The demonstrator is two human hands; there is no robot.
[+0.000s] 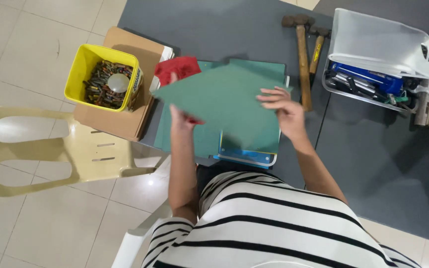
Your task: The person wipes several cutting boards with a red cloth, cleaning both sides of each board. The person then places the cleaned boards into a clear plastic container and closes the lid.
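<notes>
1. Grey desk (234,30): fills the upper frame; near edge at the person's striped torso.
2. Cream plastic chair (35,149): off the desk's left edge.
3. Clear tool bin (378,49): far right corner, blue tools inside.
4. Green sheet (224,99): held tilted above mid-desk, over a green and blue stack (247,156) at the near edge.
5. Yellow tub (103,77): on a cardboard box at the left edge, full of small batteries.
6. Two hammers (301,54): lying between sheet and bin.
7. Right hand (284,106): fingers spread flat on the sheet's right side.
8. Left hand (177,116): pinching the sheet's left edge, fingers mostly hidden; red cloth (177,67) just behind.
</notes>
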